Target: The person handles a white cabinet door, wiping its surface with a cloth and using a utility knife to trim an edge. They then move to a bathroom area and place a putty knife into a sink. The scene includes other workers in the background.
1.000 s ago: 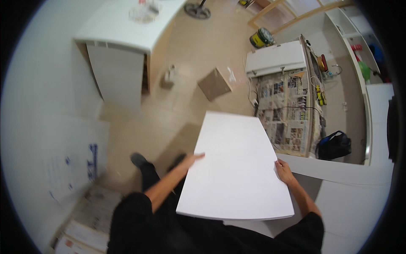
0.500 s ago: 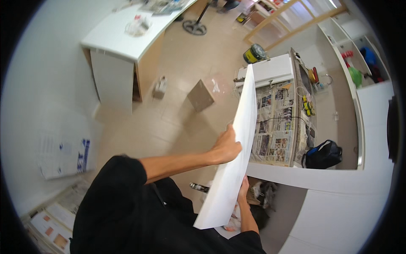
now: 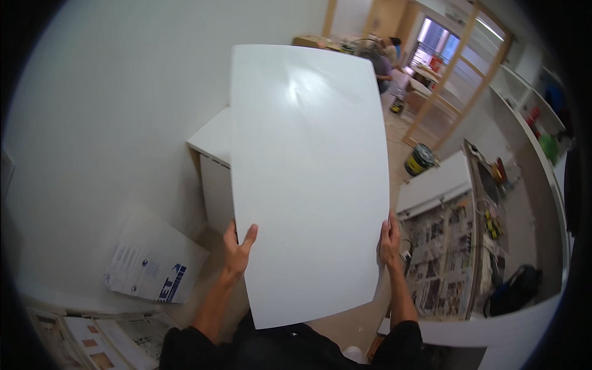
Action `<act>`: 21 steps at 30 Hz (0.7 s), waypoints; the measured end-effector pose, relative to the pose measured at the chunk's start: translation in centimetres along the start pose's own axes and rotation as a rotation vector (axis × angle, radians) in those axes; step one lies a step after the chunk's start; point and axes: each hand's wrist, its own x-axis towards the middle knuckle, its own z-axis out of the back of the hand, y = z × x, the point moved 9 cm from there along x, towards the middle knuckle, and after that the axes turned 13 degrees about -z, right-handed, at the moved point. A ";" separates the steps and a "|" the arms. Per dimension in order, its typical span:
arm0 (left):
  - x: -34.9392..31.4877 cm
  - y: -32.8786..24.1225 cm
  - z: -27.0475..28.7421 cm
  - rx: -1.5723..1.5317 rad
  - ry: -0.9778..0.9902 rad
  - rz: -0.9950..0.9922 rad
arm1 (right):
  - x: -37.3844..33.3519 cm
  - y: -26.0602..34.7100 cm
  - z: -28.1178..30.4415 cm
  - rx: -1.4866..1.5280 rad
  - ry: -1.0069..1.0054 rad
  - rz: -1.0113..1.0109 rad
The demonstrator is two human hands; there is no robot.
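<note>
A large white rectangular panel [image 3: 308, 179] stands upright in front of me and fills the middle of the view. My left hand [image 3: 236, 248] grips its lower left edge, fingers spread on the face. On the opposite side my right hand [image 3: 389, 242] holds the lower right edge. The panel hides most of the white cabinet [image 3: 213, 166] behind it.
A white wall [image 3: 123, 111] is to the left, with a flattened white cardboard sheet [image 3: 153, 262] leaning at its foot. Newspapers [image 3: 441, 259] cover a surface at right, near a black bag [image 3: 515, 290] and a yellow-black can [image 3: 421, 159]. Another person [image 3: 379, 61] stands far back.
The panel went from lying flat, through an edge-on tilt, to upright facing me. My view lifted from the floor toward the wall and the far room.
</note>
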 end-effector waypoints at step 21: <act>-0.4 21.1 12.1 0.087 -0.885 0.212 | 28.3 -4.3 -31.2 -0.534 0.635 0.166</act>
